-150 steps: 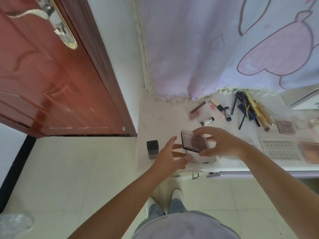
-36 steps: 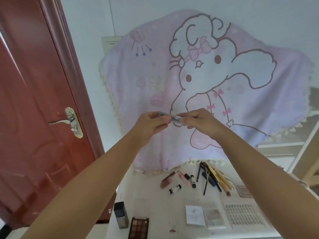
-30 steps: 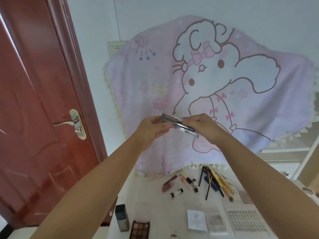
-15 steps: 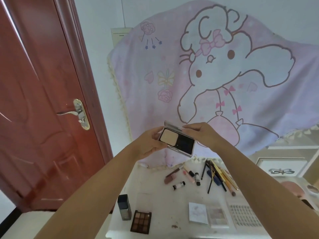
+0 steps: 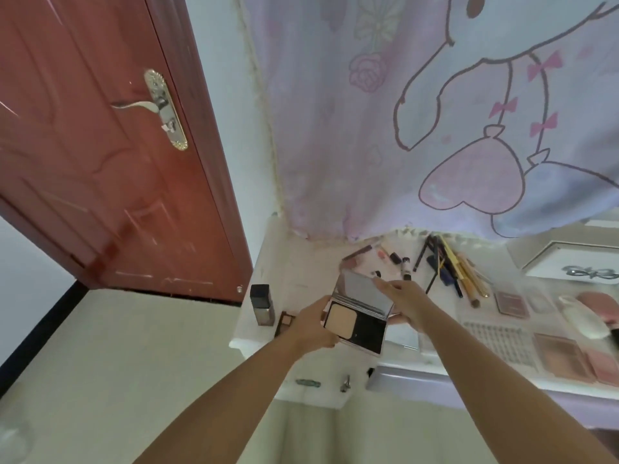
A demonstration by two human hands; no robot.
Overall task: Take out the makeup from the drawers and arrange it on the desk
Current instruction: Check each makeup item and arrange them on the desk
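We see a flat open powder case [image 5: 356, 316] with a shiny mirror lid, a pale beige square of powder and a black part beside it. It is held up in the air over the front left part of the white desk [image 5: 301, 262]. Our left hand [image 5: 313, 324] grips the bottom of the case on its left side, fingers curled around the edge. Our right hand [image 5: 403, 301] pinches the top edge of the mirror lid, holding it up.

On the desk just left of the hands stands a tall dark square bottle [image 5: 260, 304]. Farther back lie small tubes [image 5: 398, 262] and a bunch of thin pencils and brushes [image 5: 452, 266]. To the right sit flat pink and brown palettes [image 5: 569, 356]. A pink cartoon cloth [image 5: 435, 112] hangs behind the desk, and a red-brown door [image 5: 100, 162] is on the left.
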